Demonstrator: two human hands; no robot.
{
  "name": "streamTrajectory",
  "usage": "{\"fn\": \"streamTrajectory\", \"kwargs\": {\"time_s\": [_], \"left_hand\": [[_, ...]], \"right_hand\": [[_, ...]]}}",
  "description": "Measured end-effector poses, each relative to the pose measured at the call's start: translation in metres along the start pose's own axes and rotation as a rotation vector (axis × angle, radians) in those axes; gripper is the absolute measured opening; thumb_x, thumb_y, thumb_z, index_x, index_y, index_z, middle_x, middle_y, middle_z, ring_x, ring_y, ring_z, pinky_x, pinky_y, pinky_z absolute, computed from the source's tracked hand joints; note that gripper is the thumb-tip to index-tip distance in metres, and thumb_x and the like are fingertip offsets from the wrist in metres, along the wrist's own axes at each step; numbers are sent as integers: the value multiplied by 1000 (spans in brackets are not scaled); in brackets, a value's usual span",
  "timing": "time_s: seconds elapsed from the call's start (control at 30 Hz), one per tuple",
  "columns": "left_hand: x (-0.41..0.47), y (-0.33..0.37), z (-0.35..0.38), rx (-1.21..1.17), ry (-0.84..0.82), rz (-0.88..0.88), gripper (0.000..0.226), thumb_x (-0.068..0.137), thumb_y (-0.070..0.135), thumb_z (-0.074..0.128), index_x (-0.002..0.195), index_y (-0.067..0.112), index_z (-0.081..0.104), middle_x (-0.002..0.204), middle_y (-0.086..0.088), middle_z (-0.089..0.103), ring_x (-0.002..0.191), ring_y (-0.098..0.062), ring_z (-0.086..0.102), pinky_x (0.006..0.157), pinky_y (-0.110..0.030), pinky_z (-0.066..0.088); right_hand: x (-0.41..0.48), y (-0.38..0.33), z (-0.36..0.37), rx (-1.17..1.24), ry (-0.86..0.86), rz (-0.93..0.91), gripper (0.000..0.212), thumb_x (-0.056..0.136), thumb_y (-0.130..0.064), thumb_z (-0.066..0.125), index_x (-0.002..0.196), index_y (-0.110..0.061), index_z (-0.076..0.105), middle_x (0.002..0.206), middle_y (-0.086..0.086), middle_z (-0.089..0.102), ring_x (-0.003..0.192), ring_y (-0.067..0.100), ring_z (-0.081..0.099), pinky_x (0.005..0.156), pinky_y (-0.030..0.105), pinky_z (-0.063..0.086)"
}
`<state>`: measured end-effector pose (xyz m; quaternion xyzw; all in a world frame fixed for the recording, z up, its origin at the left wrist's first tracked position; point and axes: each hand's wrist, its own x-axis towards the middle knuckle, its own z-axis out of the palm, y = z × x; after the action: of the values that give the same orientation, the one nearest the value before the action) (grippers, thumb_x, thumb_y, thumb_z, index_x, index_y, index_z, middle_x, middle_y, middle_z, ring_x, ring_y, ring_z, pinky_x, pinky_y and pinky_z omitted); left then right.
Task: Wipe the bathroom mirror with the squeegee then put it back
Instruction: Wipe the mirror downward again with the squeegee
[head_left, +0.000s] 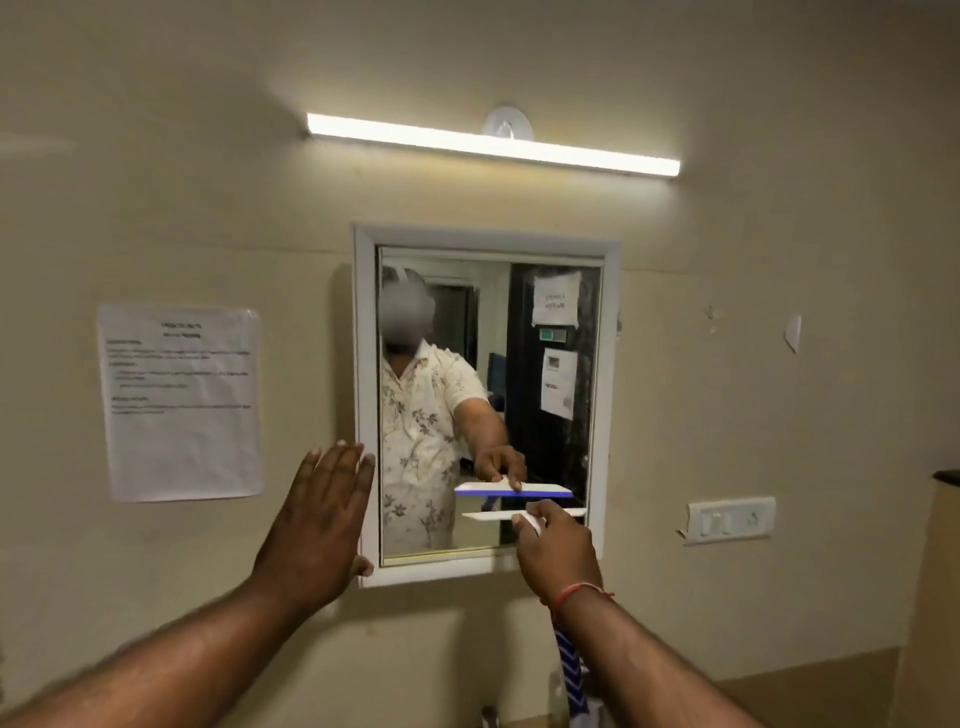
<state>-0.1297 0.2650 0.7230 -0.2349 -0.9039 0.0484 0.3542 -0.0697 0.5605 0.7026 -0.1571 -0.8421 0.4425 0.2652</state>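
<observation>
A white-framed mirror (597, 395) hangs on the cream wall ahead of me. My right hand (558, 551) grips a white squeegee (488, 516), its flat blade held level against the lower right part of the glass. The blade's reflection with a blue strip shows just above it. My left hand (322, 525) is flat with fingers spread, pressed on the wall and the mirror's left frame edge. The squeegee's blue-and-white striped handle end (570, 670) hangs below my right wrist. A person in a floral shirt is reflected in the glass.
A lit tube light (493, 144) runs above the mirror. A printed paper notice (182, 402) is stuck on the wall to the left. A white switch plate (730, 518) sits to the right, with a dark-topped ledge (946, 475) at the far right edge.
</observation>
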Motion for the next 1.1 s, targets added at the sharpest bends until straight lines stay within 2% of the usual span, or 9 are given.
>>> {"fn": "streamTrajectory", "kwargs": {"time_s": [0.07, 0.2, 0.27, 0.33, 0.4, 0.63, 0.8, 0.97, 1.1], "left_hand": [[7, -6, -15, -11, 26, -4, 164, 39, 67, 108, 170, -1, 36, 174, -28, 35, 163, -47, 29, 131, -67, 30], [39, -16, -50, 9, 97, -20, 174, 41, 70, 105, 175, 0, 18, 185, -25, 1, 172, -43, 4, 136, -63, 18], [58, -17, -71, 45, 110, -24, 171, 60, 73, 98, 174, 0, -7, 181, -24, -26, 170, -41, -19, 138, -61, 3], [75, -16, -89, 74, 53, -43, 161, 82, 71, 84, 165, 2, -35, 168, -22, -51, 161, -40, -41, 137, -58, -12], [90, -17, -103, 113, 17, -75, 157, 88, 67, 80, 159, 0, -43, 165, -24, -54, 158, -40, -45, 136, -58, -14], [106, -34, -88, 61, 122, -62, 158, 81, 41, 91, 161, -1, -39, 170, -23, -47, 158, -37, -48, 127, -48, -35], [109, -46, -80, 85, 98, -41, 172, 48, 50, 107, 173, -3, 1, 181, -25, -14, 168, -37, -24, 133, -47, -25], [110, -46, -75, 98, 135, -14, 162, 74, 53, 96, 167, -1, -26, 169, -21, -50, 154, -33, -53, 125, -46, -39], [110, -49, -68, 71, 185, -8, 168, 59, 50, 104, 172, -2, -8, 176, -21, -39, 164, -36, -36, 132, -47, -27]], "right_hand": [[3, -34, -11, 48, 36, -75, 28, 102, -42, 62, 127, -34, 71, 111, -2, 75, 98, 20, 72, 93, 47, 62], [17, -117, -38, 82, 109, -286, 11, 109, -38, 57, 110, -45, 65, 90, -9, 72, 82, 9, 71, 78, 38, 64], [25, -157, -49, 92, 150, -401, 15, 109, -34, 57, 104, -47, 63, 87, -9, 72, 80, 9, 72, 76, 38, 66], [37, -193, -58, 90, 190, -460, 13, 108, -31, 59, 112, -40, 67, 91, -10, 71, 85, 11, 73, 78, 40, 67], [49, -224, -65, 98, 234, -489, 16, 108, -29, 59, 120, -28, 70, 94, -9, 67, 91, 16, 72, 83, 42, 66], [79, -270, -65, 69, 298, -512, 19, 110, -28, 57, 124, -21, 67, 94, -6, 63, 92, 17, 68, 88, 39, 62], [91, -276, -61, 52, 307, -514, 21, 110, -29, 56, 127, -20, 65, 97, -4, 66, 94, 17, 69, 90, 41, 63], [97, -276, -58, 28, 307, -522, 16, 109, -26, 57, 123, -19, 64, 90, -6, 62, 92, 18, 67, 91, 41, 61], [99, -283, -61, -58, 284, -527, 6, 104, -22, 58, 110, -24, 56, 86, -5, 62, 87, 19, 67, 85, 42, 59]]}}
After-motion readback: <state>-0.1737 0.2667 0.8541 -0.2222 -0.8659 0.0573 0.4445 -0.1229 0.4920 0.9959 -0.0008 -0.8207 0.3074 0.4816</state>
